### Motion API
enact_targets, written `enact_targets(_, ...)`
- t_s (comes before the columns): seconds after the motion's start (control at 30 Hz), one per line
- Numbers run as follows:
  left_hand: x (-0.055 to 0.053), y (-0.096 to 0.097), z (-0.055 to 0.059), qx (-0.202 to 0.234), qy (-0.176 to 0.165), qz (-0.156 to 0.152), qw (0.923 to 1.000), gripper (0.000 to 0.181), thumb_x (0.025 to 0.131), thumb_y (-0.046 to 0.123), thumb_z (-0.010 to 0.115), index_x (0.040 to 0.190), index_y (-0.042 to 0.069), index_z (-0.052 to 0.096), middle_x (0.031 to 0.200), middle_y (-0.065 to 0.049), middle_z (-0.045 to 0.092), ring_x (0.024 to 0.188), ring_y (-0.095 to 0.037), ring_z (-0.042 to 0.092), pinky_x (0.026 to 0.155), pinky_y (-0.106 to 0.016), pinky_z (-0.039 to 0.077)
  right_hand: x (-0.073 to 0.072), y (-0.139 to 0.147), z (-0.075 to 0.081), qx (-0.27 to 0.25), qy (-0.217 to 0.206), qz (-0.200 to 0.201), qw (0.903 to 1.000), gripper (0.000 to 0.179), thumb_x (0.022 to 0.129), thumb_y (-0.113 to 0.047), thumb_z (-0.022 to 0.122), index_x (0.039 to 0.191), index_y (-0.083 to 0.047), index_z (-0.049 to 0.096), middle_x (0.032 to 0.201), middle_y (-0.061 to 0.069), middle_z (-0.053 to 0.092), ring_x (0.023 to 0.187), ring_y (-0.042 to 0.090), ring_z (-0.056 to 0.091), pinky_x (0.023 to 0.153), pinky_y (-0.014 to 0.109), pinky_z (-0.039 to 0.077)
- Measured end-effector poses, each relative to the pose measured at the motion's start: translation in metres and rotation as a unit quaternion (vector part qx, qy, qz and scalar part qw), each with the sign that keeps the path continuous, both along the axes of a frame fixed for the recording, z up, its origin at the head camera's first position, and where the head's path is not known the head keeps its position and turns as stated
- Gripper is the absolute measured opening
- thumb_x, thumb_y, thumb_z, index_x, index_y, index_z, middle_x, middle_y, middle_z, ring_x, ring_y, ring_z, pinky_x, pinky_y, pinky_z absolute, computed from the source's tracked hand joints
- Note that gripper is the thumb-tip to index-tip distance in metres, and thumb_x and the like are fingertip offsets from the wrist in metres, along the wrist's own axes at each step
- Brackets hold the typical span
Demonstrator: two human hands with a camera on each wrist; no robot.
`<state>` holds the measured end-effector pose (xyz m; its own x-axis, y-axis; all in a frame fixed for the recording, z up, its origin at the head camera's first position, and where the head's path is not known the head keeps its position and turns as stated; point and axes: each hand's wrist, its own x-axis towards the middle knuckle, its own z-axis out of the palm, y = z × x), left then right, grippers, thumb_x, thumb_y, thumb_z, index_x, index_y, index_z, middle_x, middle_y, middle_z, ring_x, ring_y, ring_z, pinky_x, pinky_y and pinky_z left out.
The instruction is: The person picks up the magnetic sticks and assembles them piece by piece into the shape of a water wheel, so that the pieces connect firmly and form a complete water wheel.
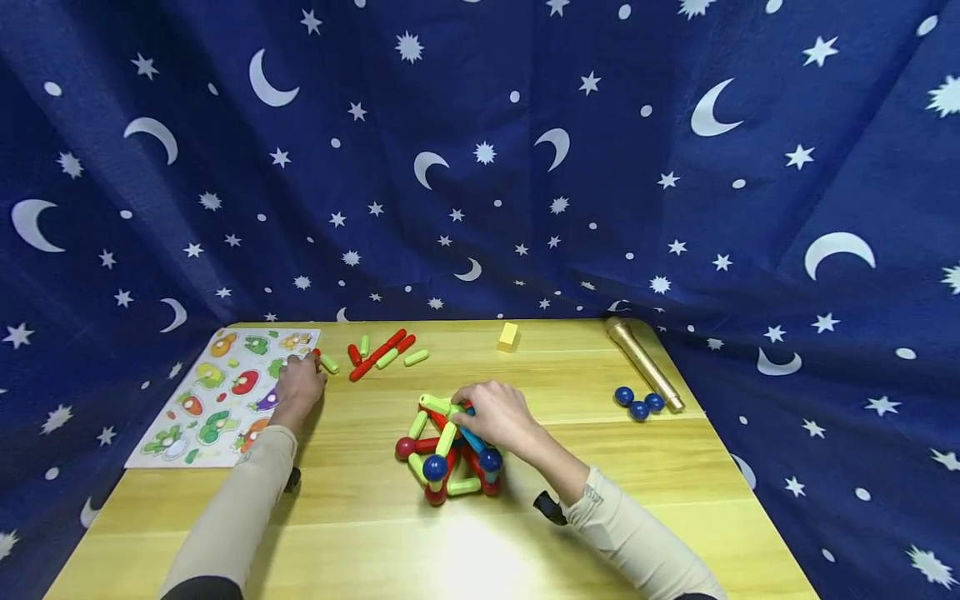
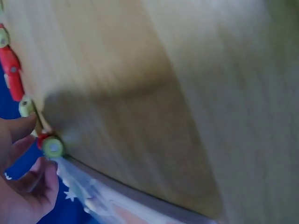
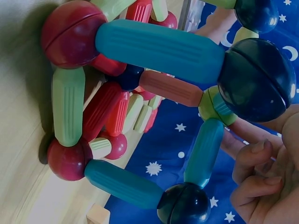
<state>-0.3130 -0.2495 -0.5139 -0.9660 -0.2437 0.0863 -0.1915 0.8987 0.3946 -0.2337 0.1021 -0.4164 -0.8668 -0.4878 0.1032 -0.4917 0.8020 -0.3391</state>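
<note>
My left hand (image 1: 300, 385) reaches to the far right corner of the picture board (image 1: 225, 454), by a red magnetic rod tip and a light-green rod (image 1: 328, 363). In the left wrist view, a light-green rod (image 2: 53, 147) shows end-on between thumb and fingers; whether they pinch it I cannot tell. My right hand (image 1: 497, 412) is at the top of a frame of red, blue and green magnetic rods and balls (image 1: 463, 486), standing mid-table. Its fingers pinch a light-green rod (image 3: 211, 105) there, beside a large blue ball (image 3: 257, 79); other fingers (image 3: 254, 161) curl alongside.
Several loose red and green rods (image 1: 378, 353) lie at the back, right of the board. A yellow block (image 1: 507, 337) sits near the back edge. At the right are a gold tube (image 1: 645, 365) and three blue balls (image 1: 639, 410). A starry blue curtain (image 1: 480, 167) hangs behind.
</note>
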Motion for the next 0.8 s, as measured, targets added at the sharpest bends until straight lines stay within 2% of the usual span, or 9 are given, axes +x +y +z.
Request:
enact_targets(0.07,0.000,-0.007,-0.005,-0.014,-0.013,0.012,0.9997,0.027,0.089,0.015,0.061,0.111,0.001,0.057,0.108,-0.033,0.051,0.100,-0.056,0.054,0.071,-0.062,0.050,0.001,-0.001,-0.001,0.002,-0.001,0.002,1.0000,0.025,0.085,-0.036,0.074,0.105,-0.021,0.075,0.104,0.001,0.075,0.062,0.008,0.052,0.043,0.025,0.037)
enact_targets(0.17,0.001,-0.009,-0.009,-0.029,-0.009,0.001,0.9995,0.031,0.091,0.012,0.061,0.118,-0.002,0.054,0.109,-0.035,0.052,0.100,-0.057,0.054,0.071,-0.062,0.051,0.001,-0.001,-0.001,0.004,-0.003,0.003,1.0000,0.025,0.085,-0.037,0.074,0.105,-0.021,0.076,0.105,0.001,0.075,0.065,0.009,0.054,0.044,0.024,0.038)
enact_targets(0.33,0.002,-0.004,-0.009,-0.055,0.016,-0.006,0.9983,0.026,0.088,0.000,0.053,0.113,-0.006,0.059,0.103,-0.034,0.056,0.094,-0.055,0.059,0.072,-0.061,0.052,-0.001,0.000,0.001,0.004,-0.006,0.001,1.0000,0.025,0.085,-0.036,0.074,0.105,-0.020,0.075,0.105,0.001,0.075,0.064,0.010,0.055,0.045,0.025,0.038)
enact_targets(0.4,0.004,-0.002,-0.007,-0.064,0.012,-0.008,0.9979,0.027,0.088,-0.001,0.050,0.113,-0.006,0.059,0.103,-0.034,0.055,0.093,-0.055,0.058,0.071,-0.060,0.052,-0.002,0.000,0.001,0.003,-0.007,-0.001,1.0000,0.025,0.085,-0.036,0.074,0.105,-0.021,0.075,0.104,0.001,0.075,0.064,0.010,0.055,0.045,0.025,0.038)
enact_targets(0.53,0.006,0.000,-0.006,-0.072,-0.010,-0.013,0.9972,0.038,0.089,-0.001,0.047,0.128,-0.003,0.050,0.109,-0.039,0.049,0.095,-0.058,0.055,0.072,-0.060,0.051,-0.003,-0.001,0.001,-0.001,-0.008,-0.001,1.0000,0.026,0.085,-0.037,0.074,0.105,-0.021,0.075,0.104,0.001,0.075,0.064,0.010,0.054,0.045,0.026,0.039)
enact_targets(0.6,0.008,0.000,-0.006,-0.072,-0.010,-0.010,0.9973,0.045,0.089,-0.001,0.047,0.134,0.000,0.044,0.110,-0.041,0.047,0.096,-0.059,0.053,0.071,-0.061,0.050,-0.003,-0.001,0.000,-0.003,-0.008,0.000,1.0000,0.026,0.085,-0.037,0.074,0.105,-0.021,0.075,0.103,0.001,0.075,0.064,0.010,0.054,0.045,0.026,0.039)
enact_targets(0.7,0.013,0.002,-0.007,-0.067,0.025,-0.008,0.9974,0.056,0.086,-0.003,0.051,0.141,0.001,0.039,0.107,-0.042,0.047,0.092,-0.059,0.053,0.071,-0.061,0.049,-0.003,-0.001,0.000,-0.005,-0.010,0.001,0.9999,0.026,0.085,-0.037,0.074,0.105,-0.020,0.075,0.104,0.001,0.075,0.064,0.009,0.054,0.045,0.026,0.039)
enact_targets(0.8,0.020,0.010,-0.005,-0.043,0.094,-0.028,0.9942,0.059,0.083,-0.004,0.057,0.140,-0.008,0.040,0.099,-0.043,0.052,0.086,-0.058,0.055,0.073,-0.061,0.048,-0.002,-0.001,-0.001,-0.007,-0.012,0.001,0.9999,0.026,0.085,-0.036,0.074,0.105,-0.020,0.075,0.104,0.001,0.075,0.063,0.009,0.054,0.046,0.026,0.039)
